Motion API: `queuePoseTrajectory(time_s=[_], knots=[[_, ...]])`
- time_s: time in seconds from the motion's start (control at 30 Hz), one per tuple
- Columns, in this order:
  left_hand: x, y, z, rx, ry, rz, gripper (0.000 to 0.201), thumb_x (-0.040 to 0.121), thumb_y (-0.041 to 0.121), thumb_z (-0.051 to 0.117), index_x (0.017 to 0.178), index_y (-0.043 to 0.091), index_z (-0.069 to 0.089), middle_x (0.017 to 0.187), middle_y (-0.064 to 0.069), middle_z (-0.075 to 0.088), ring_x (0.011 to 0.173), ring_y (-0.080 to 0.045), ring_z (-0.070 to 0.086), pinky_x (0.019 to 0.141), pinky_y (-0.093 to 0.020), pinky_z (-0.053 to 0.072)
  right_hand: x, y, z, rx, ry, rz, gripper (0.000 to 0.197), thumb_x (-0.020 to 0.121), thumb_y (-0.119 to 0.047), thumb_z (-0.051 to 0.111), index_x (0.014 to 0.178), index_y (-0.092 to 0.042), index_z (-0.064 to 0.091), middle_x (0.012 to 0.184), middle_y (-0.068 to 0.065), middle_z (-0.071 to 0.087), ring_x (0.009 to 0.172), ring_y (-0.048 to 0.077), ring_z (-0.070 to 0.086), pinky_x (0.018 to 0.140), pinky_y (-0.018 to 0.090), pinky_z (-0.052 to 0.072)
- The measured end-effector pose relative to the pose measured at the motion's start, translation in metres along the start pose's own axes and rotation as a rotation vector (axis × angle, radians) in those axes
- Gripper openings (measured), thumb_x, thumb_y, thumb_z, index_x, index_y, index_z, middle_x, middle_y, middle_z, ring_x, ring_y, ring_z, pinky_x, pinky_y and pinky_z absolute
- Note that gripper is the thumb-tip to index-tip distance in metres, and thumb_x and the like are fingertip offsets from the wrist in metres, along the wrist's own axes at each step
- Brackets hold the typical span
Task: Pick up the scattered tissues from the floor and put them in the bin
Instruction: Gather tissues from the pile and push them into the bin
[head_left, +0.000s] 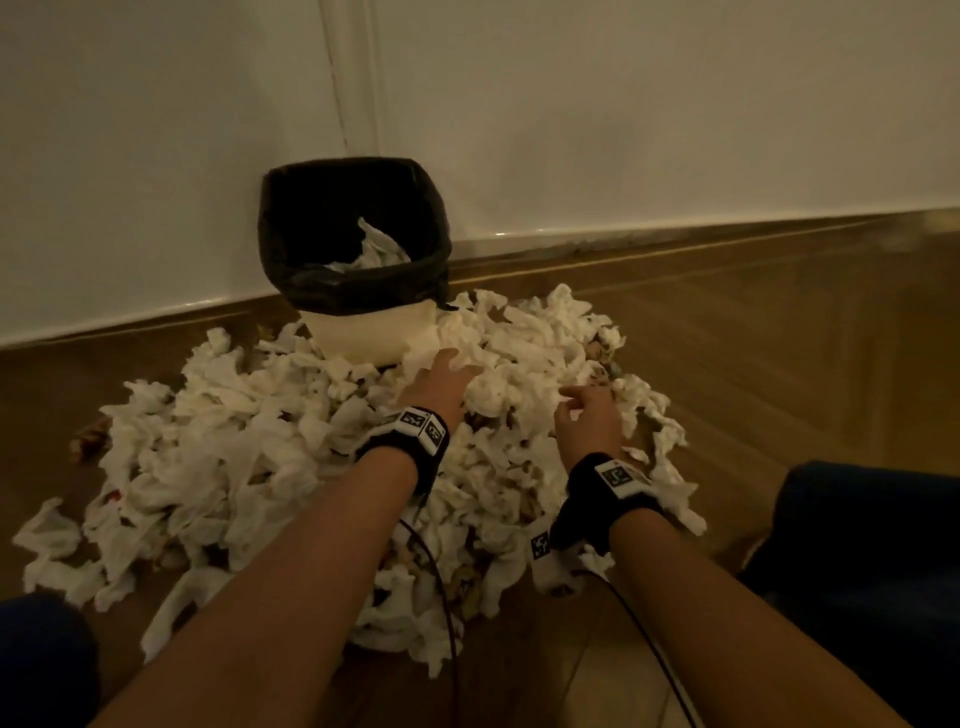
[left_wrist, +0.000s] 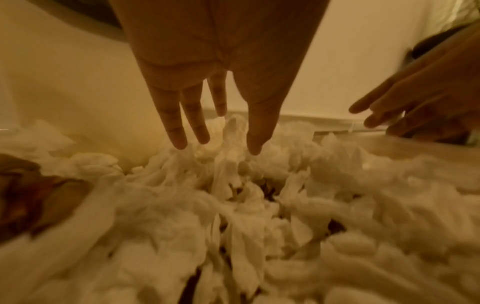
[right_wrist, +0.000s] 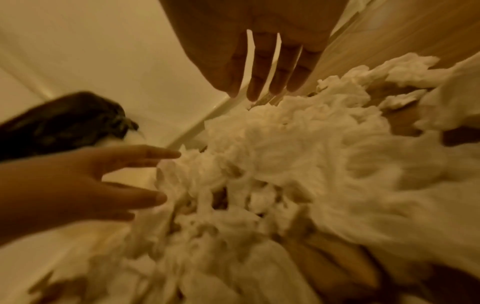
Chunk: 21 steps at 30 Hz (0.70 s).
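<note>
A big heap of crumpled white tissues (head_left: 249, 447) covers the wooden floor in front of a white bin (head_left: 358, 338) lined with a black bag (head_left: 311, 234); a few tissues (head_left: 376, 247) lie inside the bin. My left hand (head_left: 439, 376) reaches over the top of the heap near the bin's base, fingers straight and spread, tips just at the tissues (left_wrist: 233, 164). My right hand (head_left: 587, 410) hovers to its right over the heap (right_wrist: 285, 164), fingers straight and holding nothing. In the left wrist view the left hand (left_wrist: 215, 142) is open above the tissues, and the right wrist view shows the right hand (right_wrist: 259, 90) likewise open.
The bin stands against a white wall (head_left: 623, 104) with a skirting board. Bare wooden floor (head_left: 779, 338) lies to the right of the heap. My knees in dark trousers (head_left: 857, 545) sit at both lower corners. Cables (head_left: 441, 597) trail from the wrist cameras over the tissues.
</note>
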<state>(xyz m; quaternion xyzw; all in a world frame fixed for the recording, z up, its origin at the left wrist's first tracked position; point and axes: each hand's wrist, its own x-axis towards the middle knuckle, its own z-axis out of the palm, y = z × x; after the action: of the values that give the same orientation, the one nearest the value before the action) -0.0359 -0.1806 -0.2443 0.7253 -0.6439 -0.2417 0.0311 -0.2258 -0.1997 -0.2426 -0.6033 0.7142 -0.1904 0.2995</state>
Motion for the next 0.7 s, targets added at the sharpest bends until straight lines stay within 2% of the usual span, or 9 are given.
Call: queuePoseTrajectory(time_s=[0.07, 0.2, 0.33, 0.47, 0.57, 0.63, 0.7], knots=[[0.004, 0.001, 0.009, 0.045, -0.033, -0.003, 0.053, 0.093, 0.012, 0.049, 0.141, 0.030, 0.035, 0.153, -0.007, 0.014, 0.134, -0.032, 0.032, 0.108, -0.043, 0.034, -0.009, 0.009, 0.005, -0.148, 0.006, -0.059, 0.028, 0.090, -0.028, 0.053, 0.118, -0.024, 0.057, 0.125, 0.004, 0.050, 0.120, 0.027, 0.041, 0.099, 0.040, 0.041], [0.003, -0.001, 0.016, 0.141, -0.044, -0.027, 0.041, 0.092, 0.011, 0.053, 0.132, 0.010, 0.048, 0.142, -0.015, 0.036, 0.124, -0.033, 0.045, 0.102, -0.038, 0.041, -0.026, 0.022, 0.016, -0.239, -0.001, -0.177, 0.038, 0.083, -0.038, 0.059, 0.119, -0.026, 0.053, 0.127, 0.005, 0.045, 0.120, 0.027, 0.038, 0.098, 0.038, 0.035], [0.003, 0.000, 0.011, 0.133, -0.078, -0.039, 0.038, 0.092, 0.008, 0.053, 0.130, 0.011, 0.053, 0.137, -0.014, 0.044, 0.123, -0.030, 0.047, 0.103, -0.037, 0.041, -0.036, 0.031, 0.026, -0.399, -0.068, -0.157, 0.050, 0.075, -0.047, 0.062, 0.120, -0.033, 0.045, 0.130, 0.003, 0.036, 0.121, 0.028, 0.034, 0.096, 0.039, 0.037], [0.002, -0.003, -0.008, 0.013, -0.009, -0.048, 0.036, 0.094, 0.009, 0.049, 0.130, 0.016, 0.054, 0.134, -0.012, 0.050, 0.121, -0.028, 0.049, 0.101, -0.035, 0.041, -0.043, 0.039, 0.029, -0.456, -0.119, -0.110, 0.050, 0.074, -0.042, 0.057, 0.120, -0.037, 0.039, 0.133, 0.005, 0.028, 0.122, 0.032, 0.029, 0.094, 0.044, 0.039], [-0.002, -0.003, -0.021, -0.077, 0.073, -0.018, 0.036, 0.098, 0.018, 0.044, 0.133, 0.017, 0.052, 0.133, -0.014, 0.051, 0.121, -0.030, 0.048, 0.100, -0.038, 0.040, -0.043, 0.044, 0.026, -0.469, -0.149, -0.105, 0.046, 0.080, -0.038, 0.058, 0.121, -0.039, 0.039, 0.136, 0.005, 0.023, 0.122, 0.034, 0.029, 0.091, 0.040, 0.042], [-0.005, -0.002, -0.026, -0.148, 0.139, -0.012, 0.038, 0.097, 0.020, 0.045, 0.135, 0.016, 0.049, 0.130, -0.014, 0.053, 0.120, -0.029, 0.049, 0.102, -0.039, 0.039, -0.039, 0.045, 0.022, -0.403, -0.168, -0.109, 0.039, 0.085, -0.025, 0.061, 0.120, -0.033, 0.047, 0.135, 0.006, 0.025, 0.121, 0.031, 0.034, 0.088, 0.034, 0.043], [-0.008, -0.002, -0.031, -0.218, 0.212, -0.003, 0.041, 0.096, 0.021, 0.047, 0.137, 0.015, 0.046, 0.126, -0.014, 0.055, 0.117, -0.029, 0.051, 0.101, -0.038, 0.040, -0.031, 0.045, 0.015, -0.258, -0.194, -0.098, 0.027, 0.088, -0.010, 0.057, 0.113, -0.019, 0.059, 0.130, 0.008, 0.036, 0.114, 0.027, 0.046, 0.083, 0.024, 0.041]])
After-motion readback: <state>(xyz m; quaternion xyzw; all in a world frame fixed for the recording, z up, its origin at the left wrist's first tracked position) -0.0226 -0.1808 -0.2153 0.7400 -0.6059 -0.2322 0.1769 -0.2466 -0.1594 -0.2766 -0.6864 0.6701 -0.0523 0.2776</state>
